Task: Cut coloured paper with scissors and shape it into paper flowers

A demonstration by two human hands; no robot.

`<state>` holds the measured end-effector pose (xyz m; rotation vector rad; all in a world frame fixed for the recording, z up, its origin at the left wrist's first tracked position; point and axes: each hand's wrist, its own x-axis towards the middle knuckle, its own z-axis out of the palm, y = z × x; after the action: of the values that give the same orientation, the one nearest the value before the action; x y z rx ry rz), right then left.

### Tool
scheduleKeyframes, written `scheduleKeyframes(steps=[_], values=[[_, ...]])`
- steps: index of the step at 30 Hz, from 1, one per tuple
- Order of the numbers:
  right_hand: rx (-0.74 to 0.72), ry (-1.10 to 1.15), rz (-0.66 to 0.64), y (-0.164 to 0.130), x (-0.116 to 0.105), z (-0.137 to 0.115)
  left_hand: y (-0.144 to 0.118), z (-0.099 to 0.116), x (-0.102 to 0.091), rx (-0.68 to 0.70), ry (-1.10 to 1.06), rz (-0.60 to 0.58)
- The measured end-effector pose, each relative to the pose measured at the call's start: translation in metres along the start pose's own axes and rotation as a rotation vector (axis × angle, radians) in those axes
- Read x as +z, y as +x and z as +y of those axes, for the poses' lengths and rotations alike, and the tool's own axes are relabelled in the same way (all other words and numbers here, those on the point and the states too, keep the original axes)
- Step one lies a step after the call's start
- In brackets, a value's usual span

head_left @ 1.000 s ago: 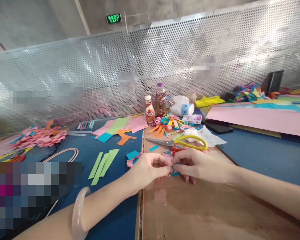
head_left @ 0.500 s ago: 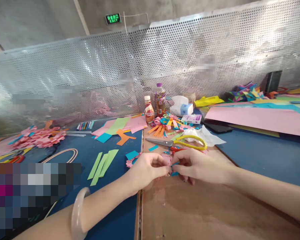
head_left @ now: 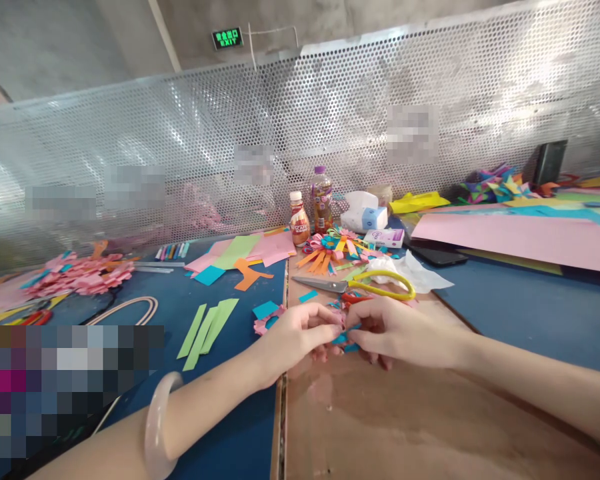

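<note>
1. The left hand [head_left: 293, 337] and the right hand [head_left: 397, 331] meet fingertip to fingertip over the brown board worktop [head_left: 405, 427], and between them sits a small pink and teal folded paper piece [head_left: 341, 331]. It is held just above the board, near its far edge.
2. The left fingers [head_left: 325, 328] are pressed together on the pink side of the piece; the right fingers [head_left: 363, 333] pinch its teal side. Most of the piece is hidden by the fingertips.
3. As thin craft paper it is likely very light, soft and easy to crease or tear, so a gentle pinch at the folded edges seems safer than a squeeze across the flat.
4. It probably does not slip much against dry skin, though so small a piece gives little to hold.
5. Just beyond the hands lie yellow-handled metal scissors [head_left: 365, 285] and a crumpled white tissue [head_left: 415, 270]. Teal paper scraps [head_left: 265, 309] and green paper strips [head_left: 207, 323] lie to the left on the blue mat [head_left: 240, 433].
</note>
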<state>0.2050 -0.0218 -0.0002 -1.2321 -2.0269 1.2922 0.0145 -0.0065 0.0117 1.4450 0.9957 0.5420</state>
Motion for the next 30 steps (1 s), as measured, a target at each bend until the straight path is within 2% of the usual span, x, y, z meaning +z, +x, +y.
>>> scheduleKeyframes(steps=[7, 30], values=[[0.010, 0.037, -0.004, 0.0006, 0.0002, 0.0003, 0.0020, -0.0044, -0.0019, 0.004, -0.012, -0.046], [-0.017, 0.013, -0.037, 0.0019, 0.0003, 0.0042, 0.0013, -0.0038, -0.0004, -0.005, -0.018, -0.016]])
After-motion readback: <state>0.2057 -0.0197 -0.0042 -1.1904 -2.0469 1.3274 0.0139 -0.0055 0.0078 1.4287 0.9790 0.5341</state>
